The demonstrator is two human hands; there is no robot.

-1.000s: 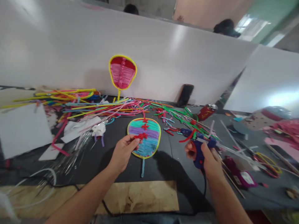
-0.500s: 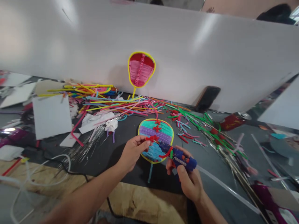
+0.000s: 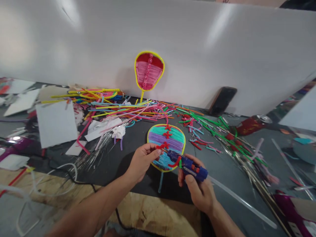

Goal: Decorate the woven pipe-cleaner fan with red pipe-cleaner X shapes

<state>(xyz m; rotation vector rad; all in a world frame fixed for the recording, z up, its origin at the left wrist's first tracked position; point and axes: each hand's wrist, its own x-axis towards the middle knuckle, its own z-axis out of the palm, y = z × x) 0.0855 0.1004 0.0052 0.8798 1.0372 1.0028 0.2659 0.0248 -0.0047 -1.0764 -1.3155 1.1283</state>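
pinching a small red fuzzy flower (image 3: 166,144) between thumb and fingertips, the left hand (image 3: 142,162) sits over the lower left part of a rounded fan (image 3: 177,142). the right hand (image 3: 199,191) is wrapped around a blue glue gun (image 3: 189,166), its nozzle angled toward the pinched flower — whether the two touch is too small to tell. a clear glue stick (image 3: 242,200) juts from the back of the gun, and a red strand (image 3: 178,160) lies across its barrel.

the fan lies on the dark counter (image 3: 135,136) between the hands, yellow-rimmed, banded in green, purple and blue, its handle (image 3: 161,182) pointing toward the person. two more red flowers (image 3: 167,134) run up its upper middle.

behind it spreads a heap of colored pipe cleaners (image 3: 128,110); past that, a pink-and-red fan (image 3: 149,72) stands upright in front of a white panel (image 3: 93,42). farther right, a dark phone (image 3: 223,101) leans on the panel — a red can (image 3: 253,125) lies tipped near it.
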